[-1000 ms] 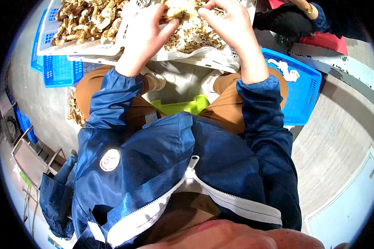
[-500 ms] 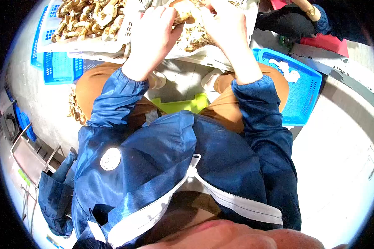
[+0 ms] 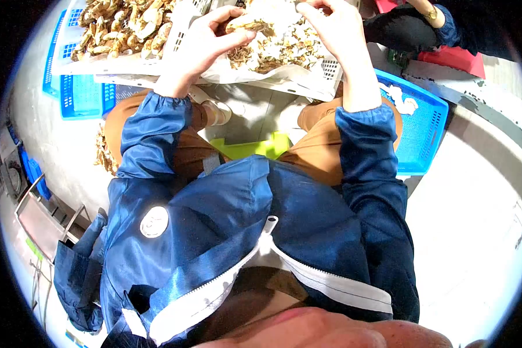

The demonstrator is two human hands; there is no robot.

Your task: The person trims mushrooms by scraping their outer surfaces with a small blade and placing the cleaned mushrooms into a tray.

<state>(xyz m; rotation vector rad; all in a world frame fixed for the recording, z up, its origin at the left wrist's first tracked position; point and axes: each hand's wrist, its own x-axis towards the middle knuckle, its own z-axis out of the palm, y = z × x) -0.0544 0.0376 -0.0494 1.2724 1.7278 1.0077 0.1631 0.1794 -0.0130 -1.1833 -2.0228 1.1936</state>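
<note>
My left hand (image 3: 206, 43) is above the near left side of a white basket (image 3: 284, 86) lined with pale sheeting. Between its thumb and fingers sits a yellowish-brown mushroom piece (image 3: 250, 26). My right hand (image 3: 333, 26) is over the same basket's right side, thumb and forefinger drawn together near the top edge of the view; what they hold, if anything, I cannot make out. Below and between both hands lie many small pale mushroom trimmings (image 3: 284, 46). A second white basket (image 3: 119, 65), heaped with whole brown mushrooms (image 3: 124, 29), stands to the left.
Blue baskets stand on the floor, one at left (image 3: 87, 98) and one at right (image 3: 414, 136) holding a crumpled white scrap. A lime-green stool (image 3: 255, 146) is between my legs. More trimmings (image 3: 103, 151) lie by my left knee. Another person's arm (image 3: 426, 8) shows top right.
My hands have moved apart, the left leftward and the right rightward. The mushroom they met at is now only by my left hand, and more trimmings show between them.
</note>
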